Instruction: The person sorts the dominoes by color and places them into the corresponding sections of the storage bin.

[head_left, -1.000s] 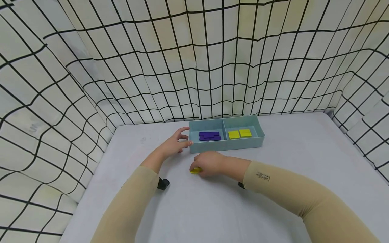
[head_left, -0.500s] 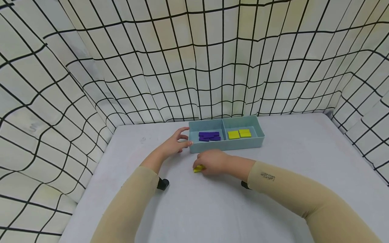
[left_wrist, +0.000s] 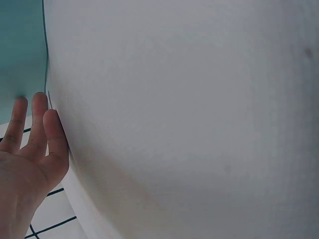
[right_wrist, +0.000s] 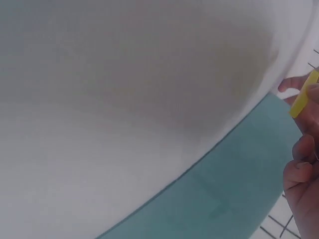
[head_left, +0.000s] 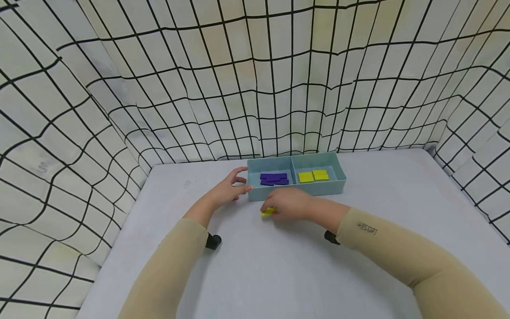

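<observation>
My right hand [head_left: 289,204] pinches a thin yellow block [head_left: 269,212] between thumb and fingers, just in front of the light blue divided box [head_left: 296,191]. In the right wrist view the yellow block [right_wrist: 303,95] stands out edge-on from the fingertips. At the box's left end is my left hand [head_left: 230,189], its fingers spread and nearly straight, with the fingertips right at the wall. The left wrist view has the left hand's fingers [left_wrist: 37,127] against the blue side. Several purple blocks [head_left: 274,177] lie in the left compartment, and several yellow blocks [head_left: 306,177] in the right one.
A white-covered table [head_left: 271,274] carries the box near its back edge. Black netting [head_left: 279,88] over white sheeting rises behind and along both sides. A black wrist camera [head_left: 214,242] hangs under the left forearm, another [head_left: 331,237] under the right.
My right hand has moved right and toward the box, carrying the yellow block with it. The left hand and the blocks in the box have stayed in place.
</observation>
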Demonstrator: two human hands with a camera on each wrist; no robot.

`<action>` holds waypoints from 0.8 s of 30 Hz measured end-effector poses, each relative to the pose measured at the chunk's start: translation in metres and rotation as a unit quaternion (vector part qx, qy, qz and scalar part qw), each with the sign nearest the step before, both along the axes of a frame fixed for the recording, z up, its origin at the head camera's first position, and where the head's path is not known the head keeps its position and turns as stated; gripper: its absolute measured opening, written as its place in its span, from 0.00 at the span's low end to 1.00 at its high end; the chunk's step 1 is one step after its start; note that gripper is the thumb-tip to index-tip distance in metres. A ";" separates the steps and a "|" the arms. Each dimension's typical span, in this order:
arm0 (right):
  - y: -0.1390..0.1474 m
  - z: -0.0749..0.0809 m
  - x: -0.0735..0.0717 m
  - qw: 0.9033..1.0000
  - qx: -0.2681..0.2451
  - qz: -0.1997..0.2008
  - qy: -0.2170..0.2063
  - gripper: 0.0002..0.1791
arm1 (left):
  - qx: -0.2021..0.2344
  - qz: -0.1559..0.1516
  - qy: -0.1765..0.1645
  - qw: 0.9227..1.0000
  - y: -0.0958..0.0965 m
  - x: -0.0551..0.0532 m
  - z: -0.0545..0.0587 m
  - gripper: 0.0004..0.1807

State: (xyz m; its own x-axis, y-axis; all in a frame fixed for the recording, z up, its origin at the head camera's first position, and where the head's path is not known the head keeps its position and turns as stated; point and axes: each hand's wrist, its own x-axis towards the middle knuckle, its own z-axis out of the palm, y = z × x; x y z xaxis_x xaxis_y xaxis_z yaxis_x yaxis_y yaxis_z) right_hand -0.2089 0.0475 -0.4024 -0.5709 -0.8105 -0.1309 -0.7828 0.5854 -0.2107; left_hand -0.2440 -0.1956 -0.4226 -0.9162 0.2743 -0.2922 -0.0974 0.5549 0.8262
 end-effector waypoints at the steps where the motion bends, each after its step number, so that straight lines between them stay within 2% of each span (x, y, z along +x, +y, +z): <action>1: 0.002 0.001 -0.001 1.000 0.000 -0.005 -0.002 0.17 | -0.001 0.000 0.000 1.000 0.000 0.000 0.000 0.40; 6: 0.016 0.010 -0.004 1.000 -0.005 -0.029 -0.009 0.17 | 0.001 0.004 0.000 1.000 0.000 0.000 -0.001 0.40; 8: 0.022 0.014 -0.006 0.999 -0.013 -0.032 -0.003 0.17 | 0.006 0.002 -0.005 1.000 0.002 0.002 0.003 0.41; 12: 0.038 0.022 -0.011 0.999 -0.033 -0.032 0.012 0.17 | 0.013 -0.003 -0.013 1.000 0.002 0.001 0.004 0.42; 16: 0.057 0.028 -0.018 0.998 -0.047 -0.044 0.016 0.17 | 0.011 -0.001 -0.009 1.000 0.001 0.000 0.000 0.41; 24: 0.095 0.038 -0.036 0.995 -0.053 -0.086 0.021 0.18 | 0.004 0.006 -0.002 1.000 0.001 0.001 0.000 0.40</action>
State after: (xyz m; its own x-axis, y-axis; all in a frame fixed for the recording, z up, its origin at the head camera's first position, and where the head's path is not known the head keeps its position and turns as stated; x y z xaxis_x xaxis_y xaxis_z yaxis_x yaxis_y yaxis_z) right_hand -0.2452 0.1421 -0.3642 -0.7058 -0.7080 -0.0235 -0.6820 0.6881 -0.2478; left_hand -0.2431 -0.1943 -0.4223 -0.9181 0.2663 -0.2937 -0.1067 0.5476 0.8299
